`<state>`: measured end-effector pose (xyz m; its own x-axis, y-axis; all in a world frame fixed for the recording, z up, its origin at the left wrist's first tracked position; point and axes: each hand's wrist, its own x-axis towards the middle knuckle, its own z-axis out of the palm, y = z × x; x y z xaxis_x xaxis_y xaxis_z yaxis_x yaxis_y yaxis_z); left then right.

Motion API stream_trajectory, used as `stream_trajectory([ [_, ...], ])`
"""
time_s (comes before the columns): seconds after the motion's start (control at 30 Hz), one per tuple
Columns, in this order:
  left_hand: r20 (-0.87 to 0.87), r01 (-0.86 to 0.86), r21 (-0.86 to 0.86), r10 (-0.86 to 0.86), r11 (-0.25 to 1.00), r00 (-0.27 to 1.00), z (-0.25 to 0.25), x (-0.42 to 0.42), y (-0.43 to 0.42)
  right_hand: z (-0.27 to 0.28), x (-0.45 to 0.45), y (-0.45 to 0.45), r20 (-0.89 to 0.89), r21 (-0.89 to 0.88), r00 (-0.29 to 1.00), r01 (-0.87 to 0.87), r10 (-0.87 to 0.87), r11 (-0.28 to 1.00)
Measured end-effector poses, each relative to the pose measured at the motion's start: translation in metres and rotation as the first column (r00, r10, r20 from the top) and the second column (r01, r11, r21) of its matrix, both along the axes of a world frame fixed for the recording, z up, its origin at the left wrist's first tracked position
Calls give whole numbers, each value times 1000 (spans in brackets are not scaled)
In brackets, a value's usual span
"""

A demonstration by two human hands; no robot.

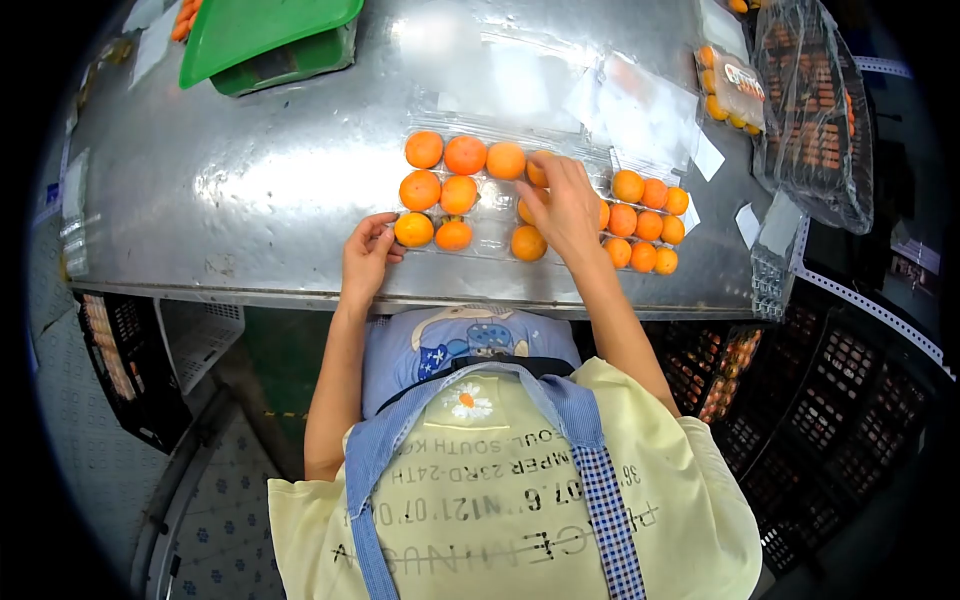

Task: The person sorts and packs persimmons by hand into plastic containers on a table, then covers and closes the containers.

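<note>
Round orange fruits, too small to name surely, sit in rows in a clear plastic tray (487, 215) on the metal table. My left hand (370, 255) has its fingers bent at the tray's left edge, beside the lower-left fruit (413, 229), and grips the edge. My right hand (562, 205) reaches over the tray's right part, its fingers curled round an orange fruit (538, 173) in the far row. That fruit is partly hidden by the fingers. Bare tray pockets show in the middle. To the right lie more, smaller-looking orange fruits (621, 219) in rows.
A green tray (265, 35) rests on a container at the far left of the metal table (280, 190). Paper sheets (635, 105), a packed fruit box (728, 90) and a plastic-wrapped crate (810, 110) lie at right. Black crates (840, 370) stand below the table's right side.
</note>
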<state>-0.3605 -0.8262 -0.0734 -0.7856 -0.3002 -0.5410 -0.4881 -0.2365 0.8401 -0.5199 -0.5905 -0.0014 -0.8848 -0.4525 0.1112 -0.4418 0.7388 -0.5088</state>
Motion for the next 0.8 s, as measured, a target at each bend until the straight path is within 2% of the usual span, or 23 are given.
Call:
stream_trajectory([
  [0.1, -4, 3, -7, -3, 1000, 1000, 0, 0, -1, -11, -18, -9, -93, 44, 986, -131, 135, 990],
  [0.2, 8, 2, -1, -2, 1000, 1000, -1, 1, -1, -12, -26, -16, -66, 139, 973, -212, 222, 967],
  [0.3, 14, -6, 5, 6, 1000, 1000, 0, 1, -2, -6, -27, -22, -110, 130, 963, -231, 246, 964],
  [0.4, 9, -14, 25, 14, 1000, 1000, 0, 2, -2, -2, -19, -29, -90, 19, 937, -338, 339, 941],
  [0.5, 2, 0, 30, 0, 1000, 1000, -1, 1, -3, -3, 7, -44, -78, 107, 930, -350, 359, 930],
  [0.6, 2, -4, 28, 4, 1000, 1000, 0, 2, -4, -5, 18, -54, -115, 97, 937, -321, 331, 942],
  [0.7, 1, -17, 20, 17, 1000, 1000, 0, 2, -2, 2, 28, -54, -162, 63, 908, -380, 386, 923],
  [0.8, -12, -19, 16, 20, 1000, 1000, -2, 3, -3, -3, 49, -47, -72, 111, 864, -489, 498, 865],
])
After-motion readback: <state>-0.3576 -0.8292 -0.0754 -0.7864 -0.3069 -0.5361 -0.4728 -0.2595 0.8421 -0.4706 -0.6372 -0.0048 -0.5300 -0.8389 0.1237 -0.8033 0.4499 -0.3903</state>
